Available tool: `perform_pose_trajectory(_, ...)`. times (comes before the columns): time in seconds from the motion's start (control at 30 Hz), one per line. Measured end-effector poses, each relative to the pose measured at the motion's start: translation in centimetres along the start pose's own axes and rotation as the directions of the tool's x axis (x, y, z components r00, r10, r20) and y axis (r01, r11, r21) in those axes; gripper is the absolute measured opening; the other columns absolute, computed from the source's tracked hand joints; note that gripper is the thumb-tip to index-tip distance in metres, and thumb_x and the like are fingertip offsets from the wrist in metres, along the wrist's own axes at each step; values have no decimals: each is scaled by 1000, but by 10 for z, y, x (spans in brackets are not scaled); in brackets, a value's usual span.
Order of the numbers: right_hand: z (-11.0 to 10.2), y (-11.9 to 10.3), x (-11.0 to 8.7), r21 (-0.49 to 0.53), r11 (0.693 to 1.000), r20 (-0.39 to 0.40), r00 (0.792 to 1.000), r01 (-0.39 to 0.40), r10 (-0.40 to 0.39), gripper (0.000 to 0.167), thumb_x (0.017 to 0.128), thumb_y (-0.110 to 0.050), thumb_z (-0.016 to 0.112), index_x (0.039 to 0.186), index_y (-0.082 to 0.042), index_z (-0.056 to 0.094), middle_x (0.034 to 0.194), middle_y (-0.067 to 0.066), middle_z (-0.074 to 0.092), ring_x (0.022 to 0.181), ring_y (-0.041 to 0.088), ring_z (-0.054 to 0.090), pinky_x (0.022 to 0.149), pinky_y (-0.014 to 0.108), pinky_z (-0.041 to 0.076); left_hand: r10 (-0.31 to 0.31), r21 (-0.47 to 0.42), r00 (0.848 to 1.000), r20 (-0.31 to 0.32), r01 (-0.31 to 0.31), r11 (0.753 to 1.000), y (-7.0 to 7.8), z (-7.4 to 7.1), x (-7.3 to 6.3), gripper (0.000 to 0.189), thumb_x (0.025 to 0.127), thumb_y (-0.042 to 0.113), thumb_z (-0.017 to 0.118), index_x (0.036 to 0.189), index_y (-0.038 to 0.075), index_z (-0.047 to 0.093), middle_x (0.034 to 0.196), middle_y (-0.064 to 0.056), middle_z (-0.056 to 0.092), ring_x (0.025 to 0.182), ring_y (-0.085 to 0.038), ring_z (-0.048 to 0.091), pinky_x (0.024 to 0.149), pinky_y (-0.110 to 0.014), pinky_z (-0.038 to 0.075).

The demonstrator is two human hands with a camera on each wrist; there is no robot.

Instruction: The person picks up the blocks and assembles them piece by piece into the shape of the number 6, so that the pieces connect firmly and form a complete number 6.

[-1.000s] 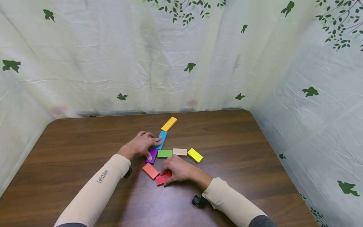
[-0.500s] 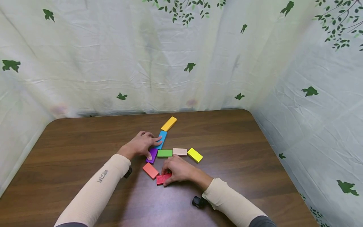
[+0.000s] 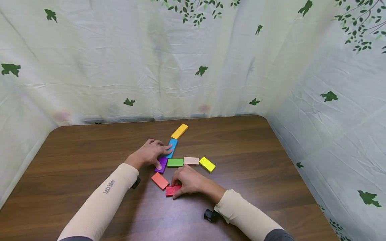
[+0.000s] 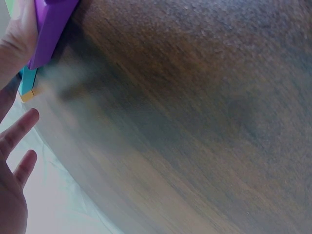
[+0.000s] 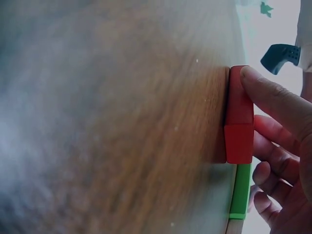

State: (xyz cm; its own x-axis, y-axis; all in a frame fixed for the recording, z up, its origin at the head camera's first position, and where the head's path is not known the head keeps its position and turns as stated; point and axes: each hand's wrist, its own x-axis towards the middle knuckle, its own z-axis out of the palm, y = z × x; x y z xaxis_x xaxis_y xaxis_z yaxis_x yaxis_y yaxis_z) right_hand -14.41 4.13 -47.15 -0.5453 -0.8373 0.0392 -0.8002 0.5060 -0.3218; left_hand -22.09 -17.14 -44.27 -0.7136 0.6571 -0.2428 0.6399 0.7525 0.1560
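Observation:
Wooden-toy-like rectangular blocks form a bent line on the brown table in the head view. My left hand [image 3: 150,153] reaches over two of them, thumb on the purple block [image 3: 163,162] and a straight finger on the blue block [image 3: 173,145]. Its other fingers are spread in the left wrist view. At the near end, my right hand [image 3: 190,180] pinches the red block [image 3: 171,191], its thumb on the near side. That red block [image 5: 239,107] lies on the table in the right wrist view. Just left of it is a coral block [image 3: 160,181], almost corner to corner.
A green block [image 3: 175,163], a pale pink block [image 3: 191,161] and a yellow block [image 3: 207,164] run rightward from the purple one. An orange-yellow block [image 3: 179,131] extends beyond the blue. Behind the table [image 3: 90,150] hangs a white curtain [image 3: 114,60] with green prints.
The red block has turned slightly, its right end coming nearer me, with my right thumb shifting a little left and toward me. My left hand and the other blocks stay put.

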Motion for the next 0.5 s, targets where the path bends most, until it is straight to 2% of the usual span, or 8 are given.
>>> perform_pose_trajectory(0.5, 1, -2, 0, 0, 1000, -4, 1000, -17, 17, 32, 70, -50, 83, 85, -22, 74, 73, -18, 56, 71, -3, 46, 74, 20, 32, -2, -22, 1000, 5, 2, 1000, 0, -1, 0, 89, 68, 40, 83, 144, 13, 45, 151, -8, 39, 129, -36, 40, 106, -57, 22)
